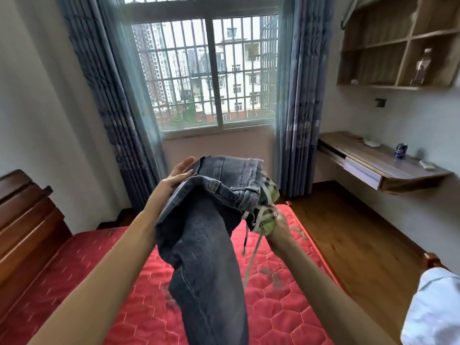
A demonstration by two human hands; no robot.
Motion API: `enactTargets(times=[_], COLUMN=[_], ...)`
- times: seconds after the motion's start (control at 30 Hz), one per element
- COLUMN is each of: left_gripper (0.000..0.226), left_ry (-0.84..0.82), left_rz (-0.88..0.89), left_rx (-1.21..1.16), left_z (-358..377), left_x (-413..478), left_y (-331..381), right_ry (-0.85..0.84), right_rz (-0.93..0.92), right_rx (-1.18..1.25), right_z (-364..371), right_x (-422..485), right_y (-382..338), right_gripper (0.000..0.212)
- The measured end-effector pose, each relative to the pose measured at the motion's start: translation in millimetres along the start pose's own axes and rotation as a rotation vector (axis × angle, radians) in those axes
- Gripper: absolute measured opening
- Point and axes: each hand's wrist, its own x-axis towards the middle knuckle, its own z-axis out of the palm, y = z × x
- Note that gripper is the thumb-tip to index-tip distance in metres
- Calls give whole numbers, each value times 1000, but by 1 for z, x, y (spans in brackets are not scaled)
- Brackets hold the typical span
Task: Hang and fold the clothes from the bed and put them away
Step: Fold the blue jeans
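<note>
**Jeans and green cloth held above the mattress**

1. Left hand (pixel 174 179): we see its fingers (pixel 184 174) straight and laid flat against the waist end of the jeans (pixel 206 220). One digit stands slightly apart above the others. Nothing is pinched; the denim rests against the palm and drapes over the wrist.

2. Right hand (pixel 280 226): its fingers are curled into a green cloth (pixel 268 192) and grip it. We cannot tell whether these fingers also catch the denim, as the folds hide the contact.

3. Jeans: grey, bunched between the two hands, the waistband just past the left fingertips. One leg hangs down from below the left fingers toward us and leaves the frame at the bottom.

4. Green cloth: patterned, wadded against the jeans directly above the right fingers. Pale cords (pixel 254 255) dangle from it, below and to the inner side of the right fingers.

5. Mattress (pixel 286 307): red, quilted, well below both hands.

6. Surroundings: a dark headboard (pixel 25 215) lies far outward of the left fingers. A barred window (pixel 211 70) with curtains (pixel 296 95) stands beyond both sets of fingertips. A wall desk (pixel 378 163) carrying a can (pixel 400 151) sits outward of the right fingers. A white cloth (pixel 433 307) shows behind the right forearm; we cannot tell what it is.
</note>
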Motion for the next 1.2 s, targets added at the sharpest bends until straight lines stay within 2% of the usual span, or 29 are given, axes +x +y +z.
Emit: enactTargets(times=[0.1,0.17,0.23,0.27,0.33,0.4,0.53,0.6,0.63,0.73,0.87,0.9,0.97,1.07,1.13,1.2], left_gripper=[31,33,42,41,31,69,144,168,169,150,145,135,95,31,15,18], left_ry=[134,175,214,222,140,1,-245,-238,-176,84,185,189,196,283,347,416], left_rz=[45,41,32,3,-109,-158,-143,-8,68,166,228,252,303,354,239,61], left_rx=[6,59,233,333,478,619,1074,1293,1361,1352,1235,1211,1144,1004,819,638], left_z=[-9,-13,-20,-19,-14,-7,16,33,41,73,120,127,133,120,100,78], left_x=[0,-7,-8,-10,-13,-18,-25,-26,-27,-32,-44,-43,-37,-21,-7,6], left_y=[-9,-15,-28,-33,-50,-67,-107,-132,-142,-158,-163,-163,-159,-146,-133,-117], right_ry=[-66,-49,-13,6,54,112,128,111,92,39,94,112,137,77,-26,-212], right_rz=[-84,-194,-362,-406,-455,-512,-547,-539,-527,-525,-551,-549,-535,-496,-408,-219], right_rx=[-89,-388,-759,-864,-938,-952,-860,-799,-755,-596,-607,-630,-697,-765,-767,-762], right_z=[-11,-14,-9,-4,7,16,36,46,51,59,58,55,46,27,8,-14], right_x=[-10,-23,-33,-37,-42,-46,-54,-59,-63,-70,-72,-71,-69,-72,-72,-74], right_y=[-44,-74,-96,-103,-116,-125,-143,-148,-150,-159,-175,-178,-183,-197,-212,-231], right_gripper=[33,28,13,9,31,33,33,37,36,26,38,44,53,44,44,52])
